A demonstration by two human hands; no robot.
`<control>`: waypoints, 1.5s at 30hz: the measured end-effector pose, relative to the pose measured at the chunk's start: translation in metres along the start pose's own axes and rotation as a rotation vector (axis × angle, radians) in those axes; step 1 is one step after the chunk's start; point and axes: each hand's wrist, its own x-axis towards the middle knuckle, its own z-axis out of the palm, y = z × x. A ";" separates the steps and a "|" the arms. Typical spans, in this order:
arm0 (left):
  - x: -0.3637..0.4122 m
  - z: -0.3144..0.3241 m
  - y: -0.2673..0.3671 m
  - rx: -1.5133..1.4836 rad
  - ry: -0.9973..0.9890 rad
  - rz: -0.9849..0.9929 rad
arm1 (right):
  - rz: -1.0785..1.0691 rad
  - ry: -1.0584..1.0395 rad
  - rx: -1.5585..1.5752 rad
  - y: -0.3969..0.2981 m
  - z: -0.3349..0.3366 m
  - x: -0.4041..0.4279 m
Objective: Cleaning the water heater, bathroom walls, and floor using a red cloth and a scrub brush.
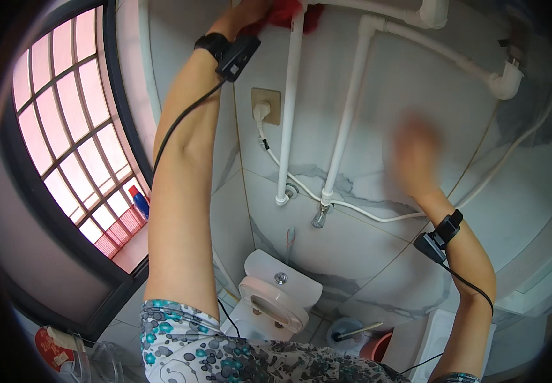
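My left hand (249,16) is raised at the top edge, on a red cloth (288,13) beside the upper end of a white vertical pipe (291,105). Motion blurs the hand and the cloth, and the fingers are partly hidden. My right hand (417,148) is heavily blurred in front of the grey marbled wall tiles (381,119), to the right of a second white pipe (348,119). Its fingers cannot be made out. Each wrist wears a black strap with a small cabled device.
A plug sits in a wall socket (276,93), its white cable running right. Below stand a toilet (283,273) with its lid raised, a toothbrush (290,237) near the tank, and a bucket (336,328) beside a red tub (376,347). A barred window (70,119) is at left.
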 end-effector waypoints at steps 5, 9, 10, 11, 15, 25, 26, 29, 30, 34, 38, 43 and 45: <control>-0.069 0.049 -0.017 -0.040 0.211 -0.328 | 0.013 -0.003 0.037 -0.007 0.001 -0.002; -0.075 0.097 0.055 0.840 0.120 -0.264 | 0.036 -0.084 0.009 -0.003 0.011 -0.010; -0.083 0.093 0.066 0.853 0.113 -0.255 | 0.039 -0.092 0.035 -0.008 0.010 -0.007; -0.099 0.079 0.070 0.323 0.269 -0.490 | 0.034 -0.085 0.087 -0.020 0.011 -0.002; -0.106 0.061 0.153 -0.284 0.161 -0.780 | 0.077 -0.154 0.072 -0.017 0.018 -0.017; -0.131 -0.009 0.156 -0.638 -0.063 -0.507 | 0.032 -0.169 0.202 -0.052 0.035 -0.013; -0.129 -0.009 0.161 -0.645 -0.059 -0.504 | 0.038 -0.176 0.211 -0.051 0.036 -0.014; -0.122 -0.018 0.198 -0.974 0.103 -0.700 | 0.044 -0.171 0.195 -0.044 0.038 -0.021; -0.113 -0.022 0.215 -1.053 0.382 -0.876 | 0.047 -0.175 0.189 -0.044 0.039 -0.022; -0.067 -0.035 0.248 -0.824 0.748 -0.819 | 0.063 -0.179 0.243 -0.049 0.033 -0.027; -0.041 0.017 0.279 -0.610 0.615 -0.540 | 0.051 -0.172 0.289 -0.060 0.032 -0.029; -0.094 0.065 0.346 -0.667 0.472 -0.790 | 0.094 -0.331 0.275 -0.059 0.014 -0.072; -0.123 0.071 0.374 -0.705 0.351 -0.804 | 0.114 -0.391 0.267 -0.053 0.003 -0.085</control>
